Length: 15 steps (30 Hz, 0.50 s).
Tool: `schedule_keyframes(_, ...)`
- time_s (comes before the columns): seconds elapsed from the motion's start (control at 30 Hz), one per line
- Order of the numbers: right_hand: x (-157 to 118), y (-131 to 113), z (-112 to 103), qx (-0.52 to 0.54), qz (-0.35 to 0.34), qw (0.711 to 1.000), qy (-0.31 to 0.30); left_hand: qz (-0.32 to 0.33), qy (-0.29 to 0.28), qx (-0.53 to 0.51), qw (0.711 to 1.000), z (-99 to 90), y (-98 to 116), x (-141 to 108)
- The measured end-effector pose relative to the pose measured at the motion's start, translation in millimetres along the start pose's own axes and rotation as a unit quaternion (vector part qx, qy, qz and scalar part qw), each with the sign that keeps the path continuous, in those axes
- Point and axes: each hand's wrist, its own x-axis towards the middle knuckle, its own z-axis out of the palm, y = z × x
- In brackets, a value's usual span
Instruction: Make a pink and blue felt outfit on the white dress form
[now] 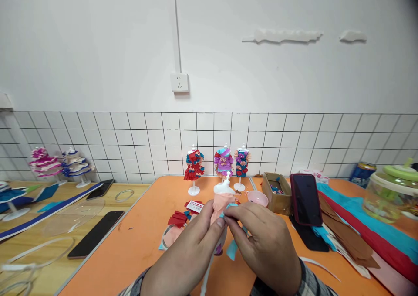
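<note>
A small white dress-form mannequin point(223, 188) is upright in front of me, its body wrapped in peach crepe paper point(220, 203). My left hand point(186, 254) is closed around the mannequin from the left, with the thumb pressed on its front. From the right, my right hand point(266, 239) pinches light blue crepe paper point(231, 205) against the mannequin's side. Below the fingers hangs a loose light blue piece point(232, 250). Fingers cover most of the mannequin's lower part. Red and peach paper pieces point(177, 219) lie beyond my left hand, beside a tape roll point(170, 236).
Three dressed mannequins point(193, 167) stand at the back of the orange tabletop point(130, 248). To the right are a cardboard box point(277, 193), a pink bowl point(257, 198), a leaning phone point(306, 199), crepe paper strips point(369, 217) and a jug point(383, 195). Another phone point(96, 234) lies left.
</note>
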Motion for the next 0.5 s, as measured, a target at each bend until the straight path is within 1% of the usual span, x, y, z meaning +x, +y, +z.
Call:
schedule_keyframes(0.17,-1.6,-3.2,2.1,-0.054,-0.028,0.998,0.028,0.012,0.018,0.011,1.0,2.7,-3.3,-0.3)
schedule_keyframes(0.37,-1.6,-12.1,7.7,-0.098,0.01,0.994,0.057,0.065,0.049,0.041,0.996,10.6,-4.5,2.3)
schedule_keyframes(0.5,-2.3,-12.0,9.4,-0.104,0.032,0.992,0.062,0.058,0.047,-0.017,0.997,14.4,-6.8,3.0)
